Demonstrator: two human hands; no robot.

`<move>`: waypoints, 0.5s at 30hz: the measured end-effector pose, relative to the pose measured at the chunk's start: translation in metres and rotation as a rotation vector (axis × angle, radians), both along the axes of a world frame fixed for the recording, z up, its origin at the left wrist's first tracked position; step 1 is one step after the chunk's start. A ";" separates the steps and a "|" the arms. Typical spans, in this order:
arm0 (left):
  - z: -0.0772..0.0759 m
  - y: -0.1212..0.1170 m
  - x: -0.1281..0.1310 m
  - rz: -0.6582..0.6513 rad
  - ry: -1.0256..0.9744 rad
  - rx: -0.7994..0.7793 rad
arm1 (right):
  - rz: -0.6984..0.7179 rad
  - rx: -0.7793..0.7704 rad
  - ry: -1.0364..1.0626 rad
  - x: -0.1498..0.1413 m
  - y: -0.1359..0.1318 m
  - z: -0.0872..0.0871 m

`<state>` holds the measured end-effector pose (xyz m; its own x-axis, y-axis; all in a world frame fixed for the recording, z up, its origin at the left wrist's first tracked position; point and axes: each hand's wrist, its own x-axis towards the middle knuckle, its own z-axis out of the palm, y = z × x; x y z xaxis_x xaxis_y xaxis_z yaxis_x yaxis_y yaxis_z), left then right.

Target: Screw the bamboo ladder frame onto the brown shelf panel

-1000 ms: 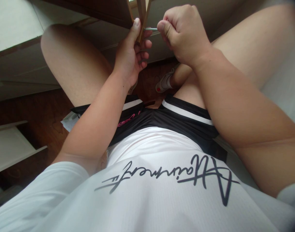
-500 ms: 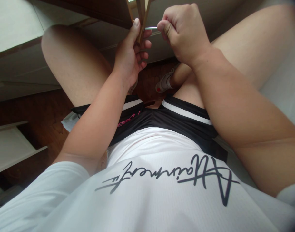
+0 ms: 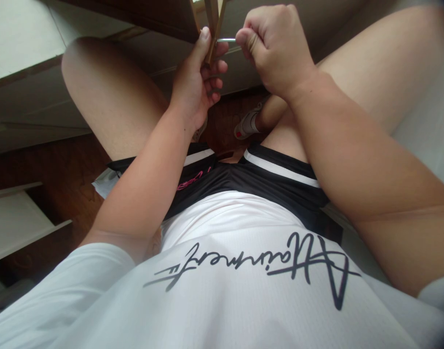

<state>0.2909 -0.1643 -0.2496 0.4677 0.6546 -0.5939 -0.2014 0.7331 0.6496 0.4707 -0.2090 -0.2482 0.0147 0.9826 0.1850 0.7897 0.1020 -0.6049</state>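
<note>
At the top middle, my left hand [image 3: 194,77] pinches the lower end of a narrow wooden strip [image 3: 213,47], the thumb on its left side and the fingers on the right, loosely curled. My right hand [image 3: 274,48] is a fist around a screwdriver; its handle is hidden inside the fingers. The thin bright shaft of the screwdriver [image 3: 226,40] runs level to the left and meets the strip's right face. Whether a screw sits at its tip cannot be made out. A dark wooden panel [image 3: 159,17] slants down to the strip from the upper left.
My bent legs frame the work on both sides. A pale tabletop or board [image 3: 21,34] lies at the upper left. Lower left, a white shelf-like piece [image 3: 21,218] stands above the reddish-brown wooden floor [image 3: 76,169]. A shoe [image 3: 248,123] shows below the hands.
My right hand and the screwdriver shaft have shifted very slightly up and left. My left hand keeps its grip on the wooden strip, almost still.
</note>
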 end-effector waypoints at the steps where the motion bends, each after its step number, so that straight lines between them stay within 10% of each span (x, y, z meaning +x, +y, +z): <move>1: -0.001 0.000 0.000 0.000 0.008 0.013 | -0.001 -0.002 -0.009 0.000 0.000 0.000; 8: -0.005 0.003 0.000 0.107 0.120 0.196 | -0.058 -0.076 -0.070 -0.001 0.003 -0.002; 15: -0.005 0.006 -0.001 0.139 -0.064 -0.006 | -0.067 -0.074 -0.009 -0.003 0.002 0.001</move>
